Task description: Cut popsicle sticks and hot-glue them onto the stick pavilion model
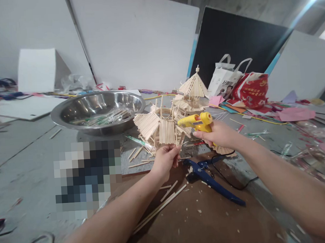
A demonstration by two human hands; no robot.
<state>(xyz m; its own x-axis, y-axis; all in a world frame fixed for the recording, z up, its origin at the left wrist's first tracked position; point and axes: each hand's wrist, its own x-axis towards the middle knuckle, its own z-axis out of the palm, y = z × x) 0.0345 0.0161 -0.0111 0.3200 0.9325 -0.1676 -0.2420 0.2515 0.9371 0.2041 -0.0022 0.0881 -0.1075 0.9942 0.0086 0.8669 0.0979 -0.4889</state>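
At centre frame, the stick model (pixel 167 132) looks light, stiff and fragile, best held at its lower front edge, where the left hand (pixel 165 160) pinches it. Right of centre, the right hand (pixel 220 133) grips the yellow glue gun (pixel 197 121).

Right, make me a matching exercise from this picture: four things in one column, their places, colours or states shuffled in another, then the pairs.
Things:
1. Glue gun
2. Metal bowl
3. Cutter
4. Front stick model

Descriptions:
A. Dark blue
B. Just above the left hand
C. Held in the right hand
D. Holding clear plastic packets

Pairs: 1-C; 2-D; 3-A; 4-B
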